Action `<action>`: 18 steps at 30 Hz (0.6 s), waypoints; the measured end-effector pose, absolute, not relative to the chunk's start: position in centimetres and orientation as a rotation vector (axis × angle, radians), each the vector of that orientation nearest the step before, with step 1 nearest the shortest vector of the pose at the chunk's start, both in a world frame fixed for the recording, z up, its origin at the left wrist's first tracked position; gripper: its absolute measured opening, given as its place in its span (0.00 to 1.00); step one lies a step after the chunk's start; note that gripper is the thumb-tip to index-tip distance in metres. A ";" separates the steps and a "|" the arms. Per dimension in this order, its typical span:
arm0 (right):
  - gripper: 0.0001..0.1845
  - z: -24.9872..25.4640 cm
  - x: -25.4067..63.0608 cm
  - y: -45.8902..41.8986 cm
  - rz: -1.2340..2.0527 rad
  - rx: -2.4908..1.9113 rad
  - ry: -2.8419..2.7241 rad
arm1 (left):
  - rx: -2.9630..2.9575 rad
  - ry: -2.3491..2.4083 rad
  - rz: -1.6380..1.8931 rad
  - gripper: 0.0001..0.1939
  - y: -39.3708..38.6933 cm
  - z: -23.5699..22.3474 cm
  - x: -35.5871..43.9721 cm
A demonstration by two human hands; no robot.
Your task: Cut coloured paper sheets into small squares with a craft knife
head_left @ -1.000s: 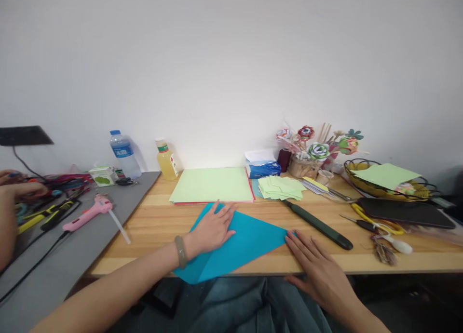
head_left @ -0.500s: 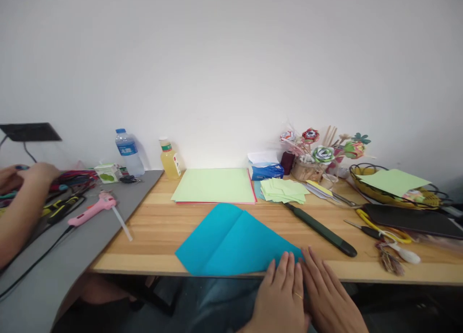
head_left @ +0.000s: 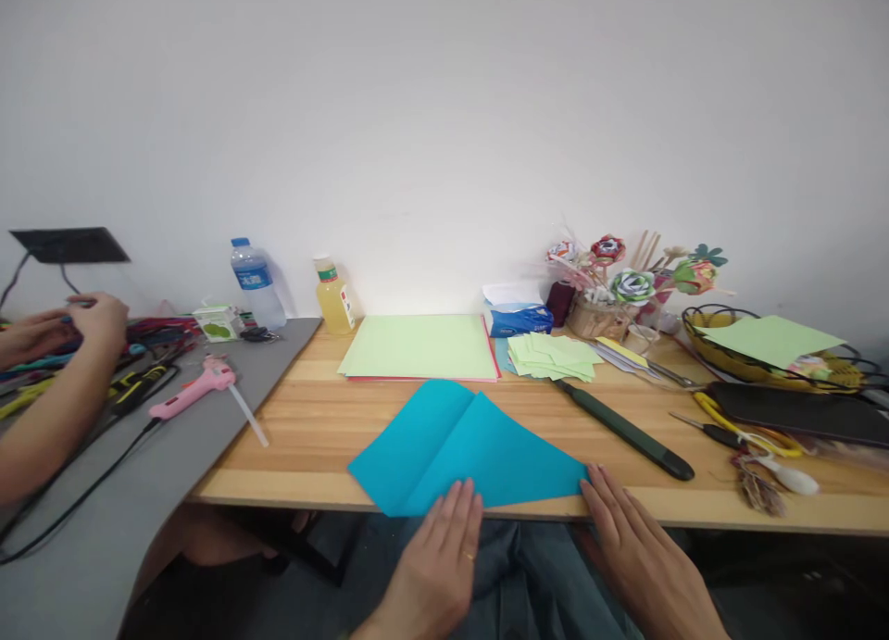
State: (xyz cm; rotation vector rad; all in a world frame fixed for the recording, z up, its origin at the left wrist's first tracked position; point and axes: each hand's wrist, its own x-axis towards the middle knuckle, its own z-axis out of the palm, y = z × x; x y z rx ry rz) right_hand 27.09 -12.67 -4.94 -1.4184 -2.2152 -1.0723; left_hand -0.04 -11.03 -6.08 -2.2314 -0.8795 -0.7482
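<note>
A blue folded paper sheet (head_left: 472, 445) lies on the wooden table (head_left: 312, 436), its near edge at the table's front edge. My left hand (head_left: 434, 566) rests open, fingers stretched flat, with its fingertips on the paper's near edge. Flat and open, my right hand (head_left: 639, 557) has its fingertips at the paper's right corner. A ring shows on my left hand.
Behind the paper lie a light green paper stack (head_left: 420, 346), small green squares (head_left: 552, 356), a tissue pack (head_left: 518, 316) and a dark green knife (head_left: 629, 430). Paper flowers (head_left: 625, 283), a wire basket (head_left: 764, 353), scissors (head_left: 743, 432). Left: bottles, pink glue gun (head_left: 191, 390), another person's hands (head_left: 62, 325).
My left hand has slid left along the paper's near edge, away from my right hand. The view has shifted slightly. The other person's hands have moved a little.
</note>
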 end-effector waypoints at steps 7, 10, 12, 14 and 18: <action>0.19 -5.3 27.5 -12.3 -1.130 -1.366 -2.245 | -2.272 -0.936 -0.531 0.21 -10.4 -6.0 -8.5; 0.20 -5.5 27.5 -12.2 -1.083 -1.370 -2.225 | -2.305 -0.963 -0.583 0.24 -10.7 -6.4 -11.3; 0.21 -5.6 27.5 -12.2 -1.044 -1.368 -2.204 | -2.336 -0.991 -0.726 0.27 -11.5 -6.9 -12.4; 0.21 -5.5 27.4 -12.1 -1.040 -1.357 -2.201 | -2.421 -1.086 -0.959 0.24 -12.5 -7.4 -12.2; 0.20 -4.8 27.9 -12.6 -1.067 -1.309 -2.239 | -2.709 -1.973 -1.571 0.10 -13.7 -7.8 -8.1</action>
